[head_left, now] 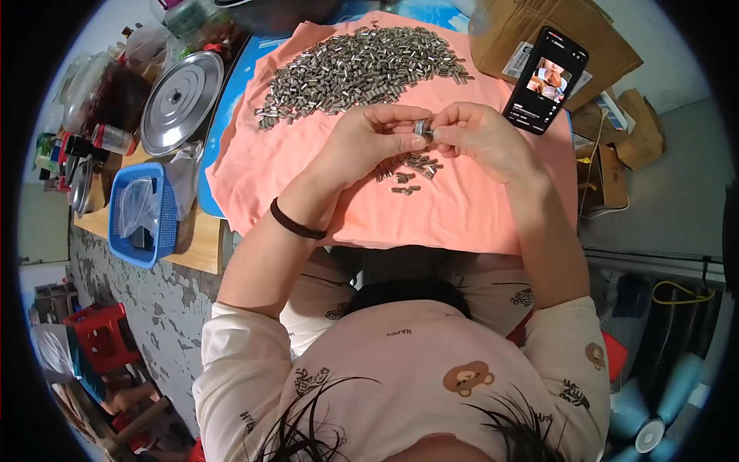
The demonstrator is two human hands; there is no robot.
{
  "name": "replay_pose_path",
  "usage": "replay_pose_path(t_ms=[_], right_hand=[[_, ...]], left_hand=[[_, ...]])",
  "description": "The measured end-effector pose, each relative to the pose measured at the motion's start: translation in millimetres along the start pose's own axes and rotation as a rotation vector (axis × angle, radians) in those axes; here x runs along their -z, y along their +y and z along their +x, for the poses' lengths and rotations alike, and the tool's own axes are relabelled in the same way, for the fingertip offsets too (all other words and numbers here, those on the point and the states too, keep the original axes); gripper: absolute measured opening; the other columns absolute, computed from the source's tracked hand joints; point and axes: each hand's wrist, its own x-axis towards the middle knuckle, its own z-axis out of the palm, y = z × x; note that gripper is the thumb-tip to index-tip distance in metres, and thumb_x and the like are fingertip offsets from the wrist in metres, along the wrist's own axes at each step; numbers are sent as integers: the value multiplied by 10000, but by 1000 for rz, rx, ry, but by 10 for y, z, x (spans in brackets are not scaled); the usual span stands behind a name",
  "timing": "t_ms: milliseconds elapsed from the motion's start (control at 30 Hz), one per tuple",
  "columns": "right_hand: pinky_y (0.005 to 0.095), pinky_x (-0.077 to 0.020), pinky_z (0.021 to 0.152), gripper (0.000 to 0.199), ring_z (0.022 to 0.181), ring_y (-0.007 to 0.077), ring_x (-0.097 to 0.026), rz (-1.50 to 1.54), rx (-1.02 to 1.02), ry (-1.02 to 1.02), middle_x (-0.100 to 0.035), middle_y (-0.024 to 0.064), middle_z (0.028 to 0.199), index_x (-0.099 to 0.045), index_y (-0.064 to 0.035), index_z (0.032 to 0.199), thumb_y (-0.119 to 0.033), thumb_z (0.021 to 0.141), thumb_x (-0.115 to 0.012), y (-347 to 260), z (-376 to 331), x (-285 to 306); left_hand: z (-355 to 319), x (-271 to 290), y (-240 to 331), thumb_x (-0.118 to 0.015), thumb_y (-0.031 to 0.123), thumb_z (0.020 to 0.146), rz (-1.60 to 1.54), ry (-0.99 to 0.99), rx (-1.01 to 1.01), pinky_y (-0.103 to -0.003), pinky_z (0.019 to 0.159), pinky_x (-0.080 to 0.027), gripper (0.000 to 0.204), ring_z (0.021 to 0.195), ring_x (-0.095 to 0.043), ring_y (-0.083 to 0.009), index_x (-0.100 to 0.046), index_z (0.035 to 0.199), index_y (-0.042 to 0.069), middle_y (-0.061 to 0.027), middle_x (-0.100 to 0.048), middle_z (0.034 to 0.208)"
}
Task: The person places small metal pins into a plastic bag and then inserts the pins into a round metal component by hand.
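Between my two hands, above the cloth, is a small round silvery metal part [421, 128]. My left hand [368, 140] pinches it between thumb and fingers. The fingers of my right hand [483, 138] are closed at its right side, touching a short darker end; whether that end is a separate piece I cannot tell. Just below my hands lies a small group of short metal cylinders [422, 164]. A large heap of similar metal cylinders [362, 69] covers the far part of the salmon-pink cloth [477, 219].
A phone with a lit screen [546, 81] leans against a cardboard box [508, 31] at the far right. To the left are a round steel lid [183, 100], a blue plastic basket [164, 223] with a plastic bag, and several jars. A fan [650, 435] stands at lower right.
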Motion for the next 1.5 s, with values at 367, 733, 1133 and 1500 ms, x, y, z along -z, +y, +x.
replay_pose_path(t_ms=[367,733,1133,1500], right_hand=[[215,-444,568,80,609,97,-523,82,-27,-46,-574,46,716,-538,-34,806,-80,790,-602,53,19,12],[199,-424,650,122,696,77,-522,-77,152,96,-571,13,777,-558,-19,914,-111,835,-544,-45,-21,120],[413,-446,684,133,773,337,-567,-1496,244,676,-583,175,774,-583,-22,844,-114,781,-511,80,625,279],[390,-444,700,105,784,307,-569,-1447,310,492,-585,163,805,-608,-35,808,-98,750,-546,-24,491,243]], left_hand=[[-21,-31,43,-605,-17,762,51,-39,39,-169,577,-483,306,701,-608,-92,-549,1060,-49,-86,-636,848],[2,-1,-48,-611,-5,763,202,-89,2,-146,576,-446,307,692,-566,-40,-575,1068,13,-19,-620,829],[-76,-121,45,-571,-17,766,278,-137,5,-154,552,-446,299,719,-543,-28,-587,1060,32,4,-613,836],[-26,-90,-42,-586,-3,766,314,-226,-5,-160,536,-436,295,667,-516,-14,-597,1055,56,25,-609,796]])
